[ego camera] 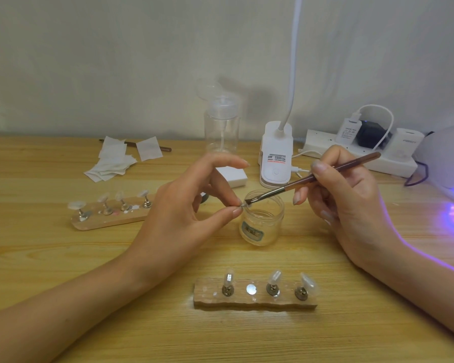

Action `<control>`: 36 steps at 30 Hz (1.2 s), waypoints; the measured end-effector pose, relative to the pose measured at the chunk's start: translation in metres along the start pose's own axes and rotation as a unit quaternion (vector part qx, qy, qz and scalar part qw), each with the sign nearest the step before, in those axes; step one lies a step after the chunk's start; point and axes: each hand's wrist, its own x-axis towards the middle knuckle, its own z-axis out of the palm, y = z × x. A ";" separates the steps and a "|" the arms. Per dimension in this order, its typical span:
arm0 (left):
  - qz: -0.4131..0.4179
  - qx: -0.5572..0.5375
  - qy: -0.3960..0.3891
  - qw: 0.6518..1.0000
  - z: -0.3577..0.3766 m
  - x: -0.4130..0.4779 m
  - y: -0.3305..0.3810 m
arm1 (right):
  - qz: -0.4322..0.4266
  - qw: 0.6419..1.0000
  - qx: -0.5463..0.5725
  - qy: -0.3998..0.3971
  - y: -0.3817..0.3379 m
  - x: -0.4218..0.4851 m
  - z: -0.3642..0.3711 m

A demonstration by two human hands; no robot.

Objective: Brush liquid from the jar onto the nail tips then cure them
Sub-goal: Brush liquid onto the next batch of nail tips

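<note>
— Where are the hands?
— The left hand (192, 205) pinches a nail tip (243, 204) between thumb and forefinger, just above the rim of the open jar (262, 224). The right hand (351, 205) grips the brush (312, 179), its bristles touching that tip.
— And the other tips?
— Three stand on the near wooden holder (254, 301) on the tabletop (89, 271), closer to the person than the jar. The curing lamp (448, 158) glows purple at far right.

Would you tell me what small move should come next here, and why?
Probably draw the brush across the nail tip that the left hand pinches at the jar rim: the right hand holds its bristles against it, and the near stand has one bare magnet.
</note>
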 end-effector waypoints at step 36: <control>-0.004 0.001 0.006 1.000 0.002 0.000 -0.002 | -0.005 0.999 -0.037 0.016 0.003 0.000 -0.001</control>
